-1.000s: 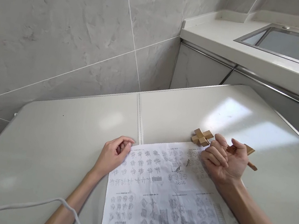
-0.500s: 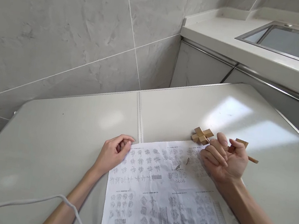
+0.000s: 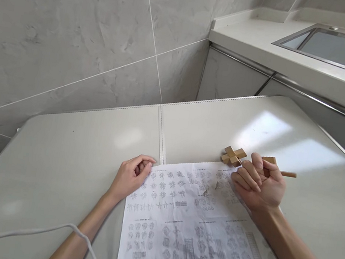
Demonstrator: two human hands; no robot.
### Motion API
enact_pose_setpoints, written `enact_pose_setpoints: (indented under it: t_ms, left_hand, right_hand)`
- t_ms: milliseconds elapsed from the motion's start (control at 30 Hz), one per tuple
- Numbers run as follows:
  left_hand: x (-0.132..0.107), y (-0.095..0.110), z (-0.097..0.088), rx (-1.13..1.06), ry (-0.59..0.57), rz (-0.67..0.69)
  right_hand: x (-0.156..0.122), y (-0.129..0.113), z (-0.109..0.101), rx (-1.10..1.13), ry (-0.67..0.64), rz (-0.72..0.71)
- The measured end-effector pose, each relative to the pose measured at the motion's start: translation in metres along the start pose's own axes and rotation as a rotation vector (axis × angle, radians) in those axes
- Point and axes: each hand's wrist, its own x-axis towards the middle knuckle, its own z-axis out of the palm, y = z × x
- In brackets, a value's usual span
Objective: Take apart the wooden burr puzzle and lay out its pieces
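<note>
My right hand is palm up over the upper right of a printed paper sheet, its fingers curled and closed on a wooden puzzle piece. One end of that piece sticks out to the right, and a broader wooden part shows behind my thumb; the rest is hidden. Just left of my fingertips lies a cross-shaped wooden puzzle, at the sheet's top edge. At the sheet's top left corner rests my left hand, loosely closed with its fingers curled inward and nothing visible in them.
The sheet carries rows of small diagrams and lies on a pale table with a seam down it. A white cable crosses my left forearm. Behind stand a grey tiled wall and a counter with a sink.
The wooden piece in my right hand has turned: its protruding end now lies more level and its broad part has shifted left and up. My left hand stays in place.
</note>
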Motion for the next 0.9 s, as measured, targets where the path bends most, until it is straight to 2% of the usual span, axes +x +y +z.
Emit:
enact_pose_setpoints:
  t_ms: [300, 633, 767, 900]
  left_hand:
    - [0.000, -0.002, 0.001, -0.005, -0.007, 0.000]
    - [0.000, -0.001, 0.001, 0.003, -0.005, 0.016]
    - [0.000, -0.003, 0.001, -0.004, -0.007, 0.020]
    - [0.000, -0.003, 0.001, -0.001, -0.010, 0.016]
  right_hand:
    - [-0.002, 0.005, 0.007, -0.158, -0.003, 0.012]
    - [-0.004, 0.017, 0.015, -0.416, -0.126, 0.042]
    - [-0.005, 0.029, 0.008, -0.611, -0.176, 0.005]
    - [-0.015, 0.030, 0.012, -0.964, -0.167, 0.031]
